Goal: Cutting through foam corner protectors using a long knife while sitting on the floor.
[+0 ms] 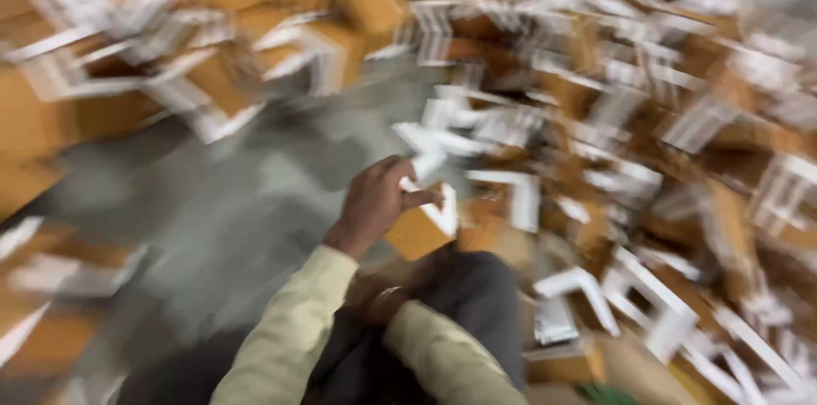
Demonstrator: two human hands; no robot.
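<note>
Fingers [419, 197] of the left hand [374, 201] are curled closed around the upper edge of a small orange-brown box [419, 231] with white corner trim, index finger laid along the top and thumb side hidden by blur; the box sits touching that hand, just in front of the person's dark-clothed knee [477, 286].

The right hand [379, 301] lies low against the lap, nearer the body than the box; motion blur hides its fingers and I cannot tell whether they are open or closed, nor whether they grip anything.

Handling judgement: the box appears to be light card, rigid at its edges and trimmed corners, likely to dent if squeezed on a flat face; surface looks matt, so slip seems unlikely; best hold would be across two opposite edges near a corner, as the left hand has it.

Beyond the box, to its right and behind it, a large heap of like boxes [647, 141] is piled loosely; more of them [170, 56] lie beyond the box to the left; grey floor [238, 192] shows left of the box; pale yellow sleeves [289, 337] cover both forearms.
</note>
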